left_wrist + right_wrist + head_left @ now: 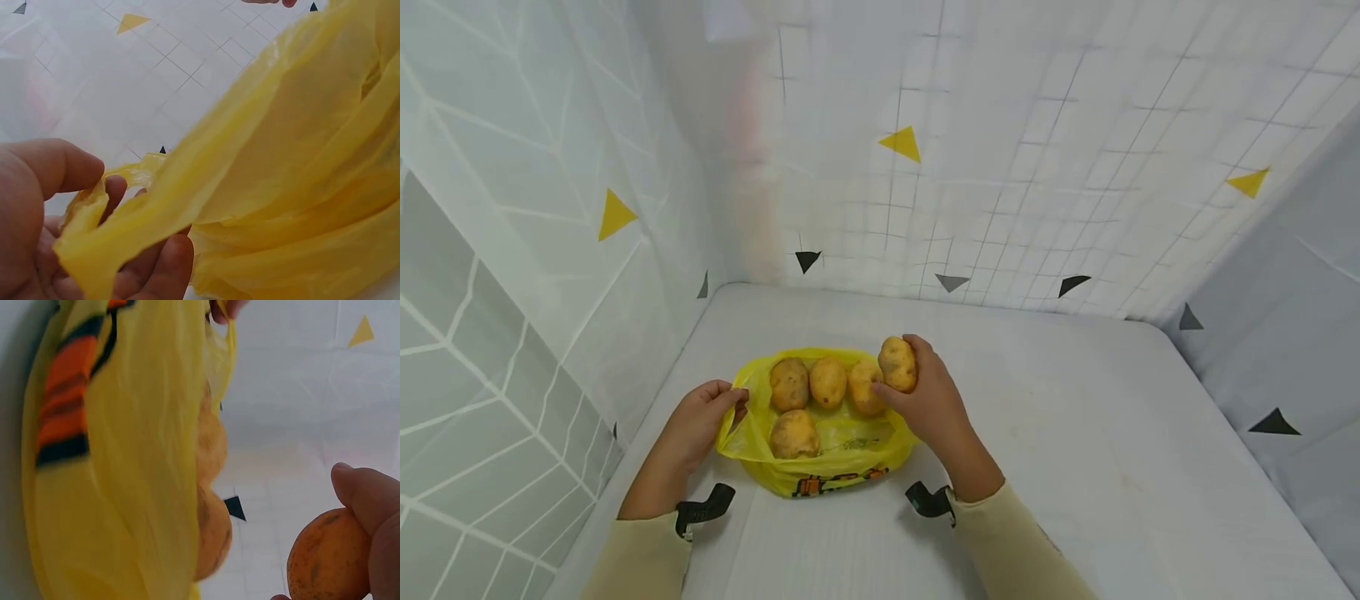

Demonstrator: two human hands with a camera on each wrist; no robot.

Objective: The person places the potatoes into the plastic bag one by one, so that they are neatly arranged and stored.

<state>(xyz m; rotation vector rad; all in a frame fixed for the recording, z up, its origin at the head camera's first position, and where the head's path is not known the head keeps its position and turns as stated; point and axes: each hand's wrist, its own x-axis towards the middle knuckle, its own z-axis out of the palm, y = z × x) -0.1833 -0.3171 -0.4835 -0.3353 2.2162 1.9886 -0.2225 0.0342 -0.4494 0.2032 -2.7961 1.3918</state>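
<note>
A yellow plastic bag (850,471) with orange and black print lies on the table, its mouth spread wide. Several potatoes (828,383) sit inside it. My left hand (696,421) pinches the bag's left rim between thumb and fingers; the left wrist view shows the thin yellow film (250,156) stretching away from those fingers. Over the bag's right edge, my right hand (932,404) grips one potato (898,364), raised above the others. In the right wrist view that potato (329,556) is apart from the bag, with the thumb against it.
The white table (1075,433) extends to the right of the bag. A patterned curtain (1000,150) hangs behind it, and another sheet (512,250) closes off the left side. Black wrist mounts (706,507) are strapped to both forearms.
</note>
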